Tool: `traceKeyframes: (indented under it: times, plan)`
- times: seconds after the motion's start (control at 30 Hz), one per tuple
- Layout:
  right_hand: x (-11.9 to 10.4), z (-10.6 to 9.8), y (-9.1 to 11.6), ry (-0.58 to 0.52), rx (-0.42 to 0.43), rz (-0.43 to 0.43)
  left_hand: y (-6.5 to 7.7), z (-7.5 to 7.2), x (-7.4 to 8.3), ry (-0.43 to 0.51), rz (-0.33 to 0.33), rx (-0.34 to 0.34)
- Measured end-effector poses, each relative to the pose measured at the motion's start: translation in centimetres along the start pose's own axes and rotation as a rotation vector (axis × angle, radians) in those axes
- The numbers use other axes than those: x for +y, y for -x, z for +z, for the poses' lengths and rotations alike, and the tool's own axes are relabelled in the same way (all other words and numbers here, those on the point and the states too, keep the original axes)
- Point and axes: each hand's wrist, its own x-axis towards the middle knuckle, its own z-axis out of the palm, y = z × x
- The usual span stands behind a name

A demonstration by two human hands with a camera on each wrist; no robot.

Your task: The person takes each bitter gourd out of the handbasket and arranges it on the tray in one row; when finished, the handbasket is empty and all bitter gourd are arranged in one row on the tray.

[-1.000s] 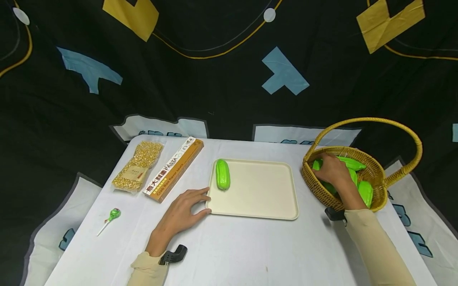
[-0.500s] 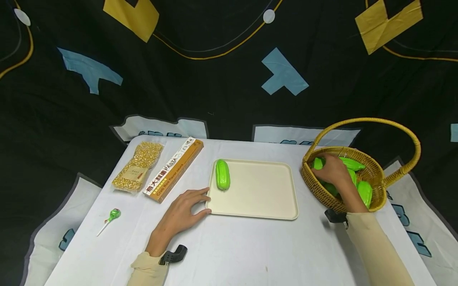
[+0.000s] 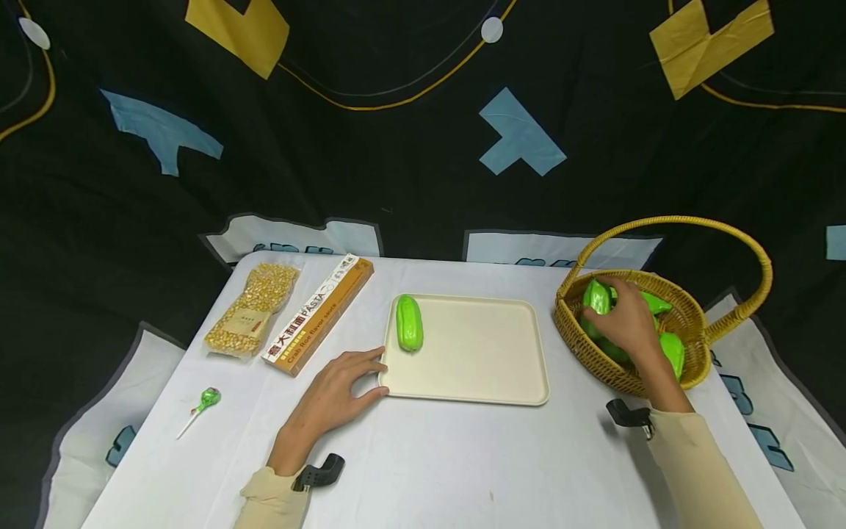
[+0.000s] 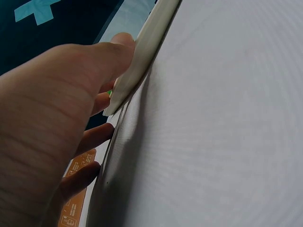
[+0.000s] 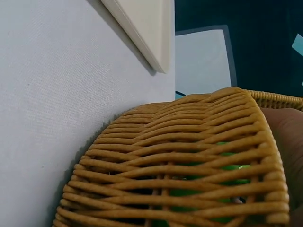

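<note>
My right hand [image 3: 624, 319] is inside the wicker basket [image 3: 694, 316], its thumb and fingers round a glossy green ridged fruit or vegetable [image 3: 597, 297]. More green pieces [image 3: 673, 353] lie in the basket, partly hidden by the hand. In the right wrist view the woven basket wall [image 5: 189, 161] covers most of the hand. A similar long green piece [image 3: 410, 323] lies at the left end of the cream tray [image 3: 476, 353]. My left hand [image 3: 337, 393] rests at the tray's left edge with fingers spread; its thumb [image 4: 124, 47] touches the rim in the left wrist view.
To the left lie a clear bag of yellow kernels [image 3: 254, 308], an orange and white pasta box [image 3: 320, 316] and a green-wrapped lollipop [image 3: 208, 399]. The basket's tall handle [image 3: 727, 229] arches over its opening. A black cloth [image 3: 390, 169] hangs behind the white table [image 3: 463, 463].
My right hand has drawn slightly up and back within the basket, and the green piece in its grip has risen and tilted into view. The left hand has stayed at the tray.
</note>
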Motion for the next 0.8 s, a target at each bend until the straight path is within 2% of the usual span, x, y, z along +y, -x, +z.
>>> traceKeyframes:
  times: [0.4,0.8]
  plan:
    - [-0.3,-1.0,1.8,-0.057,0.086,-0.010,0.0,0.1,-0.1,-0.003,0.002,0.003]
    - [-1.7,-2.2,3.8,-0.060,0.123,0.008,0.0,0.1,-0.1,-0.008,-0.001,0.000]
